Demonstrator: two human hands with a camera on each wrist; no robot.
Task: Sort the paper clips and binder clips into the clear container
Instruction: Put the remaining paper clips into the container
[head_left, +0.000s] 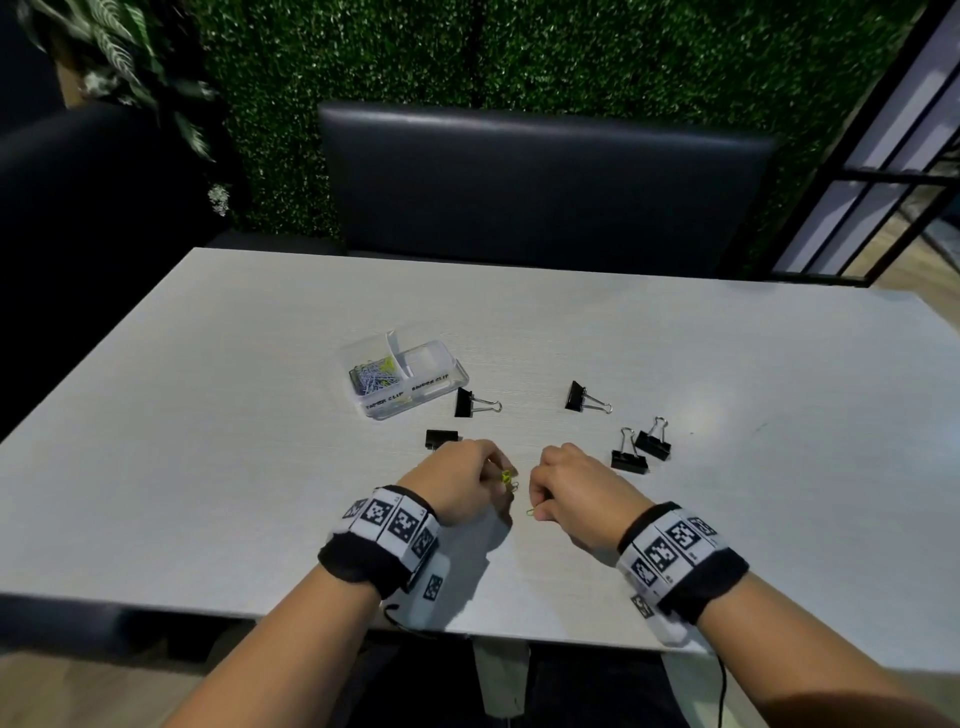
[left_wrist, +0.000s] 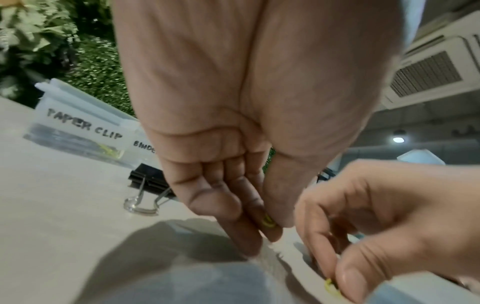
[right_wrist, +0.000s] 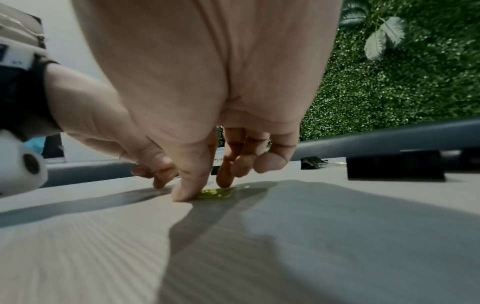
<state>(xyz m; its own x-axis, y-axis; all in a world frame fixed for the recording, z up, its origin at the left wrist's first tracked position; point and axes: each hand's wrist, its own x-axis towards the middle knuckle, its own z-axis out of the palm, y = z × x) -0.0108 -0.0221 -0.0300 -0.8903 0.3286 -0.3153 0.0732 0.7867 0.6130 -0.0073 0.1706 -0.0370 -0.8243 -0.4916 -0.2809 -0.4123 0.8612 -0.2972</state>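
Both hands work low over the near middle of the pale table (head_left: 218, 415), close together but apart. The left hand (head_left: 457, 486) has its fingers curled down and pinches a yellow-green paper clip (head_left: 506, 477) between thumb and fingertips; the left wrist view shows that clip (left_wrist: 268, 221) wedged between the thumb and the fingers, just above the tabletop. The right hand (head_left: 576, 493) is also curled, thumb and forefinger closing on a second yellow-green paper clip (head_left: 531, 512) that lies flat on the table; in the right wrist view this second clip (right_wrist: 215, 193) sits on the surface with the thumb tip touching its left end and a fingertip at its far side, so the pinch looks narrow, though I cannot tell whether the clip has left the table. The clear container (head_left: 452, 371) stands farther off and to the left, lid open, with two compartments labelled for paper clips and binder clips; the left compartment holds a heap of paper clips (head_left: 375, 375). Five black binder clips lie loose on the table: one (head_left: 441, 439) just beyond the left hand, one (head_left: 475, 402) beside the container's right end, one (head_left: 584, 397) farther right, and a pair (head_left: 641, 451) close together right of the right hand
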